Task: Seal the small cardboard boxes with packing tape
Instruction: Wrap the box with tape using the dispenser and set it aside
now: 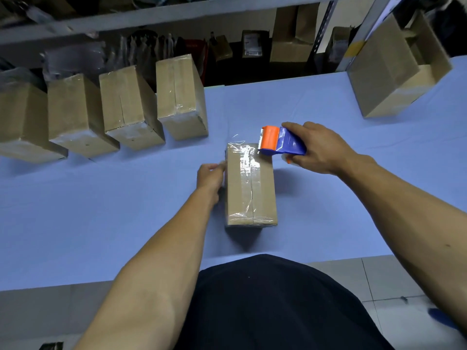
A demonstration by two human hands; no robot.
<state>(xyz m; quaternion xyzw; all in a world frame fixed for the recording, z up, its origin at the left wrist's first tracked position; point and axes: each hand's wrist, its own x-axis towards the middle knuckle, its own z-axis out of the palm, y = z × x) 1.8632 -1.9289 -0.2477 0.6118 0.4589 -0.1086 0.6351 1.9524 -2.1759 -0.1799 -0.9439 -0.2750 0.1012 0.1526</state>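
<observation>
Wide pale-blue cloth-covered desk (101, 223) filling the view, near edge at the dark shirt. Far right corner: big open-topped brown cardboard carton (394, 69), flaps up, well apart from the action. Along the far left edge: row of four small brown cardboard boxes already wrapped in clear tape (121, 109), side by side. Mid-desk, a little nearer the far edge than the near one: the small oblong brown cardboard box in work (249, 188), lying flat, clear packing tape strip (249, 173) running down its top seam, crinkled and glinting at the far end. Right hand (318, 150) wrapped tight round the blue-and-orange handheld tape dispenser (280, 141), orange blade end just at the box's far right corner, tape seemingly not yet cut. Left hand (209, 178) pressed against the box's left side, fingers curled at the wall, steadying rather than gripping; whether anything pinched there, cannot tell. Risks now: a sideways tear off that corner, leaving a ragged tail or lifting the laid strip; loose flap of film at the far end folding onto itself and sticking; light box sliding on smooth cloth if the left-hand brace slackens during the pull; wrinkles already there trapping air, so a weak seal unless rubbed down.
</observation>
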